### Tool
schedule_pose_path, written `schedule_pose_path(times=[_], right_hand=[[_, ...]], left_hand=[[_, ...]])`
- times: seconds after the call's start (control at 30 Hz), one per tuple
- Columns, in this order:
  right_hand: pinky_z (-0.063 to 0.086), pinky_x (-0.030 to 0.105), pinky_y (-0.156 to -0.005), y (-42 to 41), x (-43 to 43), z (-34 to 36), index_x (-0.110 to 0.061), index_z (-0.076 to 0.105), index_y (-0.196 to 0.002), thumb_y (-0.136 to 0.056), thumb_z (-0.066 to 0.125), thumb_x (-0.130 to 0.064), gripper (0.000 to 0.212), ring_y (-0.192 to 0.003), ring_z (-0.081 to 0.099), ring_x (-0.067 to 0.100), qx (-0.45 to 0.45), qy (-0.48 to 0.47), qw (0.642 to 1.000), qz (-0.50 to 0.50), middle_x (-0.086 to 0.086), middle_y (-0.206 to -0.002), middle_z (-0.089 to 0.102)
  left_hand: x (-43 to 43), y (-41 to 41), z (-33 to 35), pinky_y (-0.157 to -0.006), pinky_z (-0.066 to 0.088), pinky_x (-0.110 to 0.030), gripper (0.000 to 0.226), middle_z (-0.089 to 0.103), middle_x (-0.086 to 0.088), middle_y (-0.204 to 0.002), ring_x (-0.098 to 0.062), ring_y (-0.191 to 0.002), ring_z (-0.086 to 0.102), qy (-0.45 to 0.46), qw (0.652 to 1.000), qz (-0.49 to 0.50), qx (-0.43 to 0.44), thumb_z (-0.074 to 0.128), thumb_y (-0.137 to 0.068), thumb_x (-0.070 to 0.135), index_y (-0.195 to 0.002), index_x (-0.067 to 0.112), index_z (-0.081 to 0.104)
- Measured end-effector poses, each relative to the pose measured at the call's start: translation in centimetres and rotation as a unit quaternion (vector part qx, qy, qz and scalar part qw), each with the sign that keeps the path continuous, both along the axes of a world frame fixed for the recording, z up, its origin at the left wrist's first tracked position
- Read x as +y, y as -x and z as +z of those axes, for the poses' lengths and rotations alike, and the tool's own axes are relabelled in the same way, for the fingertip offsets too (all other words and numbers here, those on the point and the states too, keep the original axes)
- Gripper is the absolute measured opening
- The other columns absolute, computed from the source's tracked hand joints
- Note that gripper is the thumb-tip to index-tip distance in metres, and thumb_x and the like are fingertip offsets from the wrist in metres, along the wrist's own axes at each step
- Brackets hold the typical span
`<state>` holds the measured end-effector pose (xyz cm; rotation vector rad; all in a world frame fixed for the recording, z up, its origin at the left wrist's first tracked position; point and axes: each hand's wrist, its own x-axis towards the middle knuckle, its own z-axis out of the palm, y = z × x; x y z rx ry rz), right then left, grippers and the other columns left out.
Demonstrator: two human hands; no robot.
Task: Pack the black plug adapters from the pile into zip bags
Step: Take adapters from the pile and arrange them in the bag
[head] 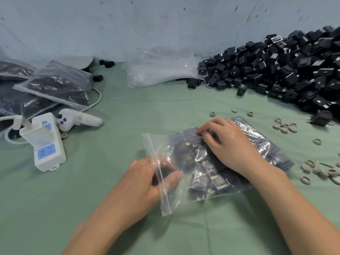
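Your left hand (145, 179) grips the mouth end of the zip bag (257, 144). The thumb is on the outside, and the curled fingers (173, 176) show through the clear plastic just past the zip strip (156, 162). You cannot tell whether they are inside the mouth or under the bag. Your right hand (230, 144) lies on top of the same bag with its fingers bent. The fingertips are drawn to the thumb, pinching the plastic over the black plug adapters (215, 179) packed inside. The bag lies flat on the green cloth (92, 199), with its mouth towards your left.

Just beyond the bag on your right, small grey rings (285, 127) are scattered over the cloth. Behind them the pile (285, 70) of loose adapters slopes up against the wall. A stack of empty clear bags (161, 70) lies at the pile's left edge. Far to your left lie filled bags (57, 83). Nearer to you than these are a white handheld controller (79, 119) and a white power strip (46, 144).
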<state>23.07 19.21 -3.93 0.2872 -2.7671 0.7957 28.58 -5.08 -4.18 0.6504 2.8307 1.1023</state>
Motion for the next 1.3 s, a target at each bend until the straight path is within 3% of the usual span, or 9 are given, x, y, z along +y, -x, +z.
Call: schedule_pose_path(times=[0.17, 0.3, 0.43, 0.57, 0.63, 0.8, 0.93, 1.1, 1.3], right_hand=[[0.038, 0.040, -0.102, -0.1, 0.0, 0.0, -0.029, 0.069, -0.109, -0.099, 0.046, -0.028, 0.025, -0.108, 0.045, 0.013, -0.002, -0.001, 1.000, 0.000, -0.013, -0.115, 0.059], [0.039, 0.040, -0.102, -0.1, 0.0, 0.0, -0.029, 0.069, -0.110, -0.100, 0.046, -0.028, 0.025, -0.107, 0.045, 0.013, -0.001, -0.001, 1.000, 0.000, -0.013, -0.115, 0.059], [0.039, 0.040, -0.101, 0.0, 0.0, 0.0, -0.029, 0.070, -0.110, -0.100, 0.047, -0.027, 0.025, -0.106, 0.045, 0.013, 0.001, -0.003, 1.000, -0.002, -0.012, -0.114, 0.059], [0.038, 0.040, -0.103, -0.1, 0.0, 0.1, -0.029, 0.069, -0.110, -0.101, 0.047, -0.027, 0.024, -0.108, 0.045, 0.014, 0.000, -0.006, 1.000, -0.002, -0.012, -0.115, 0.059], [0.038, 0.040, -0.103, -0.1, 0.0, 0.1, -0.029, 0.069, -0.110, -0.101, 0.048, -0.027, 0.023, -0.110, 0.046, 0.014, 0.000, -0.005, 1.000, -0.001, -0.013, -0.115, 0.058], [0.037, 0.041, -0.104, -0.1, 0.0, 0.1, -0.029, 0.068, -0.111, -0.102, 0.047, -0.027, 0.023, -0.111, 0.045, 0.013, -0.005, -0.006, 1.000, -0.002, -0.013, -0.116, 0.057], [0.037, 0.040, -0.104, -0.1, 0.0, 0.1, -0.030, 0.068, -0.111, -0.101, 0.047, -0.028, 0.023, -0.110, 0.044, 0.012, -0.006, -0.006, 1.000, 0.000, -0.014, -0.116, 0.057], [0.037, 0.039, -0.104, -0.2, 0.0, 0.2, -0.029, 0.068, -0.113, -0.102, 0.047, -0.028, 0.024, -0.111, 0.044, 0.012, -0.007, -0.008, 1.000, -0.001, -0.013, -0.117, 0.057], [0.038, 0.038, -0.103, -0.1, 0.0, 0.2, -0.029, 0.068, -0.114, -0.102, 0.046, -0.029, 0.025, -0.110, 0.044, 0.012, -0.010, -0.010, 1.000, -0.003, -0.013, -0.118, 0.057]], left_hand=[[0.9, 0.1, -0.1, -0.073, 0.044, -0.027, 0.043, 0.060, 0.028, -0.094, -0.002, -0.084, 0.059, -0.016, 0.999, 0.011, -0.026, 0.055, -0.067, 0.082, -0.093, 0.049, 0.054], [0.0, 0.1, -0.1, -0.077, 0.051, -0.034, 0.064, 0.060, 0.020, -0.093, -0.007, -0.090, 0.059, 0.008, 0.998, -0.009, -0.065, 0.052, -0.054, 0.095, -0.092, 0.043, 0.059], [-0.6, 0.0, 0.1, -0.084, 0.047, -0.027, 0.052, 0.052, 0.023, -0.107, 0.000, -0.106, 0.051, 0.010, 0.999, -0.007, -0.030, 0.059, -0.069, 0.080, -0.101, 0.039, 0.061], [0.9, 0.1, 0.3, -0.099, 0.031, -0.013, 0.034, 0.044, 0.027, -0.113, 0.010, -0.116, 0.037, 0.022, 0.997, -0.072, 0.001, 0.050, -0.079, 0.071, -0.113, 0.069, 0.050], [1.5, 0.2, 0.1, -0.098, 0.026, -0.007, 0.038, 0.043, 0.023, -0.108, 0.006, -0.113, 0.037, 0.038, 0.995, -0.090, 0.020, 0.048, -0.082, 0.068, -0.120, 0.070, 0.046], [1.1, 0.4, -0.1, -0.094, 0.035, -0.016, 0.038, 0.039, 0.032, -0.111, 0.009, -0.112, 0.035, 0.070, 0.993, -0.089, 0.022, 0.052, -0.076, 0.076, -0.111, 0.058, 0.053], [0.5, 0.3, -0.4, -0.070, 0.040, -0.020, 0.050, 0.039, 0.033, -0.102, 0.009, -0.099, 0.038, 0.080, 0.996, -0.038, 0.020, 0.051, -0.064, 0.090, -0.093, 0.050, 0.047], [0.6, 0.0, -0.5, -0.097, 0.034, -0.021, 0.054, 0.039, 0.034, -0.117, 0.012, -0.114, 0.031, 0.107, 0.988, -0.110, 0.021, 0.050, -0.079, 0.072, -0.130, 0.071, 0.034], [1.1, 0.0, -0.6, -0.083, 0.039, -0.016, 0.036, 0.045, 0.031, -0.110, 0.011, -0.106, 0.039, 0.081, 0.994, -0.063, 0.036, 0.053, -0.076, 0.074, -0.108, 0.061, 0.043]])
